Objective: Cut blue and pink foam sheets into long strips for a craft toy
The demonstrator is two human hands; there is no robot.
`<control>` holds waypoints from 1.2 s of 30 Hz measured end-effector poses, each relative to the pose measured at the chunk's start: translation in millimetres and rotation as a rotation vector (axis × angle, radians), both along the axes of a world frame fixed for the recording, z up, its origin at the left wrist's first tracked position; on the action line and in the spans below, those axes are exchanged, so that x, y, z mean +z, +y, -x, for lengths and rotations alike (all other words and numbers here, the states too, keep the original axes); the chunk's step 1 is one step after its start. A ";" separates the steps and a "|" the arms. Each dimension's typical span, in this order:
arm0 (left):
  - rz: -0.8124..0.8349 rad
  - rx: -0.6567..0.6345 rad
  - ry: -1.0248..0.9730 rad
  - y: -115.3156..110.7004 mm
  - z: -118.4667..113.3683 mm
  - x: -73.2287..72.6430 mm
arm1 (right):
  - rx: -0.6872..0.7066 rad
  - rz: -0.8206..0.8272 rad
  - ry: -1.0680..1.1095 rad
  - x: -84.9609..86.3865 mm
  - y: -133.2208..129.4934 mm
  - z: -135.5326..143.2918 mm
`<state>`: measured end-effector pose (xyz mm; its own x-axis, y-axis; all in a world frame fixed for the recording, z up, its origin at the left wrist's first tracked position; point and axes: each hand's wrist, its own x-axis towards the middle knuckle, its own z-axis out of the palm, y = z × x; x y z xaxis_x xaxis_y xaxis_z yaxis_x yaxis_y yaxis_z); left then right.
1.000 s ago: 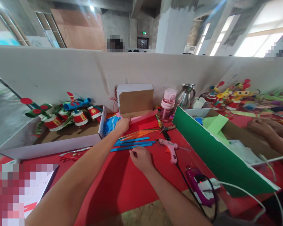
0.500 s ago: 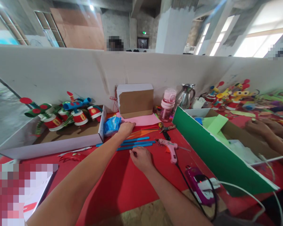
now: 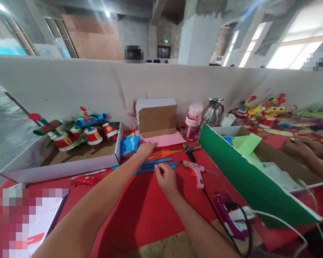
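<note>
My left hand (image 3: 147, 150) reaches over the orange paper strips (image 3: 165, 154) at the front edge of a pink paper sheet (image 3: 167, 138). One finger shows stretched out to the right; the others are largely hidden. Closer to me, my right hand (image 3: 167, 177) has its thumb and fingers curled together on the blue paper strips (image 3: 145, 171), pinching at one of them. Several of these strips lie side by side on the red tabletop (image 3: 140, 211). To the right of my right hand lies a pink glue gun (image 3: 196, 172), and pliers (image 3: 190, 150) are behind it.
A white box (image 3: 80, 165) of paper-cup figures (image 3: 93, 135) stands left. A blue packet (image 3: 130, 144), cardboard box (image 3: 157, 120), pink bottle (image 3: 193, 122) and metal jug (image 3: 213, 111) line the back. A green-sided box (image 3: 247, 179), purple power device (image 3: 231, 215) and another person's hands (image 3: 298, 147) are right.
My right hand has moved slightly forward and right, its fingertips now over the blue strips. My left hand stays nearly in place. The whole view has shifted slightly.
</note>
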<state>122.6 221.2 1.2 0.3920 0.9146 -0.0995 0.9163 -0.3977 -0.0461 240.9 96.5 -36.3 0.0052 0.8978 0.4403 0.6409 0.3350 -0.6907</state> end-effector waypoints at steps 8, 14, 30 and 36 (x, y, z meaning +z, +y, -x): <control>-0.017 -0.015 0.027 -6.6 -6.6 -5.2 | -0.027 0.233 -0.429 56.6 136.7 -3.0; -0.065 -0.058 0.043 -13.1 -10.9 1.0 | 0.043 0.361 -0.603 48.4 191.7 10.8; -0.108 -0.182 0.013 -19.8 -6.6 2.8 | 0.149 0.486 -0.733 44.0 210.5 4.9; -0.118 -0.235 0.006 -38.0 -2.8 7.4 | 0.151 0.500 -0.704 44.8 223.2 7.5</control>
<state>125.4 183.2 8.6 0.5943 0.8042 -0.0006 0.7993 -0.5908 -0.1104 233.4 319.7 8.6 -0.2545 0.9555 -0.1490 0.9467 0.2147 -0.2402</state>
